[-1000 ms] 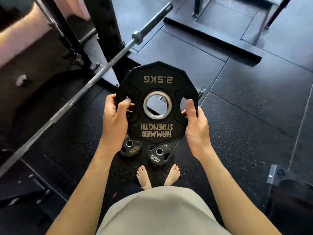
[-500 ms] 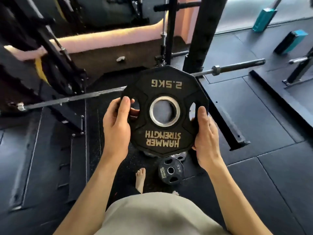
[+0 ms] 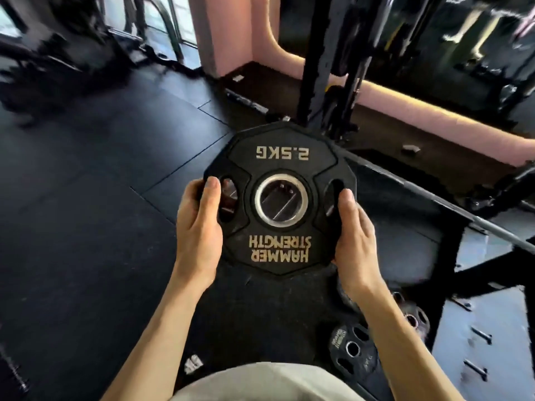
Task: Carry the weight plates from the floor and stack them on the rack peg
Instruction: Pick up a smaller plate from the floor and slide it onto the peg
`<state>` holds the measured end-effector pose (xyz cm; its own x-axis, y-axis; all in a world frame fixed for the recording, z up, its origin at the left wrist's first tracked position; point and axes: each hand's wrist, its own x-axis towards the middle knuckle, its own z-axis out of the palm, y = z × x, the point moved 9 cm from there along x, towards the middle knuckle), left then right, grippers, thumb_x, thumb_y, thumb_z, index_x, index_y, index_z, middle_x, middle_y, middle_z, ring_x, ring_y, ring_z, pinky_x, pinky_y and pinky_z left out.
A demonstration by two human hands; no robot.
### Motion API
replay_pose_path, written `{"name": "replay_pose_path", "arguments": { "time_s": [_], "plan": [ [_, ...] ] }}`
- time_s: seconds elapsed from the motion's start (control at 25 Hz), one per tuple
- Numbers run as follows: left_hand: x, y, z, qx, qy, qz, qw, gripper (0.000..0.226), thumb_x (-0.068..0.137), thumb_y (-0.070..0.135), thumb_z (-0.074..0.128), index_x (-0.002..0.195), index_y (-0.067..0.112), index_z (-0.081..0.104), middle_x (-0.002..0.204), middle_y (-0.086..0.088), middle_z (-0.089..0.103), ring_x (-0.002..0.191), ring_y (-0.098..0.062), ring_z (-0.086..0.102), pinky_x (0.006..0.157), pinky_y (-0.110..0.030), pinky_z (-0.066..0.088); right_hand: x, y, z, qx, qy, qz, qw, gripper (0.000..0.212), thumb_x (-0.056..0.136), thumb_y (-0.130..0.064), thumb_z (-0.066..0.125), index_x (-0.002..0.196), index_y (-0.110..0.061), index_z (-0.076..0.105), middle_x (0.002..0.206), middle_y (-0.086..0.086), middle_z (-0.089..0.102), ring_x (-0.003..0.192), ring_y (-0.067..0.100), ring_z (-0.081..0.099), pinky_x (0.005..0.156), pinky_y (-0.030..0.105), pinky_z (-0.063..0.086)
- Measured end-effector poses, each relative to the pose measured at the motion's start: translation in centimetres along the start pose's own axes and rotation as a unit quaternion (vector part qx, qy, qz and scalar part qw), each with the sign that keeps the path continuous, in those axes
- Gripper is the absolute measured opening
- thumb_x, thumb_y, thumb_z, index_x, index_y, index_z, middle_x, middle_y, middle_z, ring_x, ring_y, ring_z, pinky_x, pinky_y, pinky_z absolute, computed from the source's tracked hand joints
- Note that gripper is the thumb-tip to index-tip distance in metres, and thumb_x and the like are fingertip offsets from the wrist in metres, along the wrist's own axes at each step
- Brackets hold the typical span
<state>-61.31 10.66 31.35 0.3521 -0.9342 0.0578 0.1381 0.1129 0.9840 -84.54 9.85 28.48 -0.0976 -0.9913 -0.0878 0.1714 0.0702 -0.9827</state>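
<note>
Held item: one black 2.5KG Hammer Strength weight plate [image 3: 280,198], carried in the air at about waist height, face up toward the camera, steel-ringed centre hole open, in front of the dark rack upright [image 3: 324,62]; no peg can be made out in the blurred background. Left hand [image 3: 199,227] grips the plate's left edge, thumb on the face beside the left grip slot, fingers underneath and unseen. Right hand [image 3: 354,233] grips the right edge likewise, thumb beside the right slot. Risks, largest first: the plate is pinched by its rim only, so a slip could drop it toward the feet below or onto the plates on the floor; the barbell [image 3: 434,198] runs low across the right and could be struck or tripped over in turning; the centre hole may meet the peg off line and jam. Count: uprights, one clear; barbell, one; plates on the floor [image 3: 351,350], at least two, partly hidden by the right forearm; plates in hand, one; hands, two.
</note>
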Motion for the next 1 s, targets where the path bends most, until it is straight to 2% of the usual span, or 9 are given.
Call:
{"name": "replay_pose_path", "arguments": {
  "time_s": [0.12,0.24,0.32,0.44,0.56,0.68,0.8,0.92,1.0],
  "plan": [
    [2.4,2.5,-12.2,0.010,0.082,0.025,0.996,0.023,0.102,0.031,0.045,0.084,0.020,0.055,0.068,0.016,0.063,0.068,0.000,0.058,0.066,-0.020,0.048,0.1,2.1,12.8,0.002,-0.078,0.013,0.997,0.044,0.086,-0.061,0.054,0.082,-0.019,0.066,0.089,0.004,0.067,0.087,0.017,0.062,0.082,0.039,0.050],
    [4.5,4.9,-22.3,0.027,0.141,0.047,0.989,0.023,0.097,0.041,0.047,0.084,0.023,0.056,0.071,0.016,0.063,0.071,-0.002,0.057,0.074,-0.028,0.046,0.2,3.1,23.8,-0.012,-0.127,0.014,0.992,0.068,0.076,-0.077,0.055,0.083,-0.009,0.060,0.088,0.009,0.060,0.084,0.021,0.056,0.080,0.043,0.045],
    [6.2,6.1,-28.3,0.028,0.175,0.052,0.983,0.024,0.093,0.044,0.047,0.082,0.025,0.056,0.071,0.015,0.062,0.072,-0.004,0.056,0.077,-0.032,0.044,0.3,3.5,30.7,-0.016,-0.160,0.002,0.987,0.075,0.077,-0.077,0.053,0.084,-0.003,0.055,0.087,0.014,0.059,0.084,0.020,0.053,0.080,0.044,0.044],
    [9.6,7.2,-34.8,0.024,0.202,0.065,0.977,0.025,0.093,0.044,0.048,0.079,0.026,0.058,0.074,0.011,0.062,0.076,-0.010,0.057,0.080,-0.040,0.044,1.8,4.3,38.6,-0.026,-0.194,0.002,0.981,0.077,0.080,-0.077,0.052,0.089,-0.001,0.055,0.091,0.028,0.058,0.086,0.022,0.053,0.084,0.053,0.046],
    [13.9,7.6,-38.5,0.025,0.208,0.074,0.975,0.026,0.096,0.043,0.047,0.082,0.023,0.057,0.073,0.013,0.060,0.072,-0.006,0.055,0.075,-0.032,0.045,4.8,5.1,44.6,-0.030,-0.212,0.011,0.977,0.078,0.075,-0.079,0.052,0.084,-0.002,0.052,0.083,0.014,0.053,0.079,0.025,0.048,0.074,0.045,0.040],
    [20.7,7.6,-41.8,0.033,0.212,0.084,0.973,0.029,0.098,0.042,0.046,0.086,0.017,0.055,0.072,0.014,0.061,0.069,-0.002,0.055,0.069,-0.023,0.045,9.9,6.0,50.5,-0.021,-0.211,-0.003,0.977,0.078,0.079,-0.075,0.051,0.086,0.003,0.051,0.082,0.011,0.054,0.077,0.022,0.050,0.073,0.042,0.041],
    [29.2,7.6,-44.2,0.040,0.205,0.082,0.975,0.030,0.096,0.044,0.046,0.090,0.017,0.057,0.076,0.011,0.062,0.073,-0.006,0.057,0.076,-0.035,0.044,16.6,6.6,56.3,-0.024,-0.204,-0.008,0.979,0.075,0.081,-0.074,0.052,0.086,0.000,0.055,0.084,0.010,0.059,0.081,0.021,0.054,0.077,0.044,0.045],
    [36.6,8.4,-45.7,0.050,0.202,0.093,0.974,0.028,0.095,0.043,0.045,0.089,0.019,0.059,0.075,0.011,0.063,0.073,-0.007,0.058,0.078,-0.039,0.045,22.6,6.5,60.9,-0.041,-0.198,-0.011,0.979,0.070,0.080,-0.077,0.050,0.078,-0.007,0.054,0.082,0.009,0.056,0.079,0.023,0.053,0.075,0.055,0.046],
    [41.8,8.4,-46.4,0.047,0.200,0.088,0.975,0.028,0.095,0.045,0.046,0.088,0.021,0.059,0.076,0.010,0.064,0.073,-0.007,0.059,0.078,-0.041,0.045,26.9,6.2,63.9,-0.054,-0.191,-0.011,0.980,0.068,0.076,-0.081,0.049,0.071,-0.014,0.052,0.078,0.007,0.053,0.076,0.022,0.050,0.071,0.050,0.043]
  ]
}}
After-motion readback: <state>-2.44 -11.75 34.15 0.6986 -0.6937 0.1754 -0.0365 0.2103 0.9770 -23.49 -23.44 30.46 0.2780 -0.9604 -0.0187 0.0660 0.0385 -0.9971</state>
